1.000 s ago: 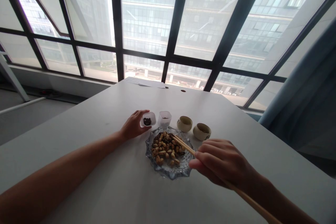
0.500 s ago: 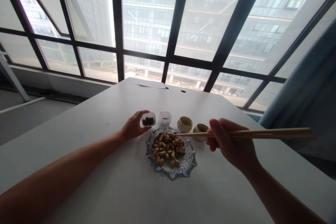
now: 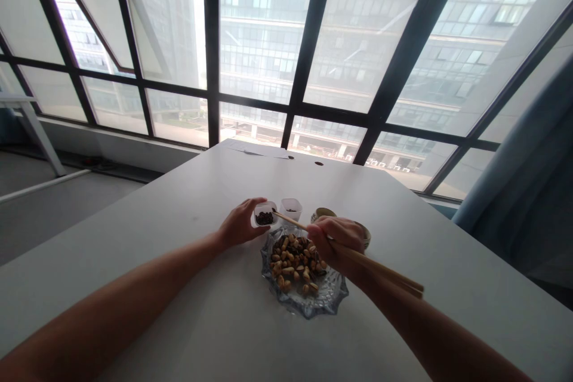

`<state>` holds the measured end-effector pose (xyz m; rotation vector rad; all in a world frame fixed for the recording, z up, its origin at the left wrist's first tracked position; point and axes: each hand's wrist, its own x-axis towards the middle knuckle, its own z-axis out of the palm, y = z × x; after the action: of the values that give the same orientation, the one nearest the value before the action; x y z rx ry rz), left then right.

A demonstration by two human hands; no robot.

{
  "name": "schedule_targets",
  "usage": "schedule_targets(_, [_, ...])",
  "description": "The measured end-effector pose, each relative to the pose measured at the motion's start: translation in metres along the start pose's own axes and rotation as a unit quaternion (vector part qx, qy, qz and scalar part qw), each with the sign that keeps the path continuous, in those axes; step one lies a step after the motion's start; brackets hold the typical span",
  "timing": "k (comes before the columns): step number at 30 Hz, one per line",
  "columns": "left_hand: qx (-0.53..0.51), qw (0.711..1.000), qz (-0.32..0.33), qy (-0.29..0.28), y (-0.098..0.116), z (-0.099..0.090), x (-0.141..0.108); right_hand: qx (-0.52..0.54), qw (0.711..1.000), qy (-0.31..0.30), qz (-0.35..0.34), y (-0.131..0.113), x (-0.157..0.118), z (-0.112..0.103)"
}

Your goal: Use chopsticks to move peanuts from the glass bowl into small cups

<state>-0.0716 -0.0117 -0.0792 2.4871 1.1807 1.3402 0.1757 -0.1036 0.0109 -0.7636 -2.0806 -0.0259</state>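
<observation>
My left hand (image 3: 240, 222) grips a small clear plastic cup (image 3: 257, 208), tilted toward me, with dark seeds (image 3: 264, 218) inside. In my right hand (image 3: 339, 240) is a pair of wooden chopsticks (image 3: 380, 268). Their tips reach the cup's opening, and a small dark piece (image 3: 274, 211) shows at the tips. Below both hands stands a scalloped glass dish (image 3: 305, 307) of mixed nuts (image 3: 290, 262), with peanuts and pistachios among them. My right hand hovers over the dish's right rim and partly hides it.
A second clear plastic cup (image 3: 291, 208) stands just right of the held one. Two small beige cups, one of them the nearer-left cup (image 3: 323, 213), are partly hidden behind my right hand. Paper lies at the far end of the white table (image 3: 192, 298), before the windows.
My right hand has moved left with the chopsticks, bringing their tips from the nuts in the dish to the plastic cup. My left hand still holds that cup. The view has shifted slightly.
</observation>
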Motion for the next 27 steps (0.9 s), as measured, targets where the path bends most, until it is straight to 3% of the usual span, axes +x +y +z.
schedule_targets(3, [-0.004, 1.0, 0.001, -0.002, 0.001, -0.001, 0.0, 0.014, 0.999, -0.043, -0.009, 0.012, 0.011, 0.021])
schedule_targets(5, [-0.009, 1.0, 0.0, -0.004, 0.002, -0.001, 0.0, 0.035, 0.997, -0.061, 0.025, 0.017, 0.015, 0.027])
schedule_targets(9, [-0.013, 1.0, 0.0, -0.016, 0.001, -0.001, 0.001, 0.074, 0.988, -0.06, 0.125, 0.019, 0.017, 0.018])
schedule_targets(12, [-0.015, 1.0, -0.002, -0.019, -0.001, 0.001, 0.001, 0.076, 0.982, -0.066, 0.158, 0.015, 0.017, 0.008])
schedule_targets(19, [-0.006, 1.0, -0.001, -0.011, -0.002, 0.002, 0.001, 0.04, 0.991, -0.1, 0.077, 0.01, 0.011, 0.014])
schedule_targets(22, [-0.006, 1.0, -0.002, -0.012, -0.003, 0.002, 0.001, 0.037, 0.992, -0.072, 0.097, 0.008, 0.008, 0.014])
schedule_targets(27, [-0.018, 1.0, 0.0, -0.014, -0.003, 0.002, 0.001, 0.058, 0.989, -0.078, 0.112, 0.006, 0.006, 0.011])
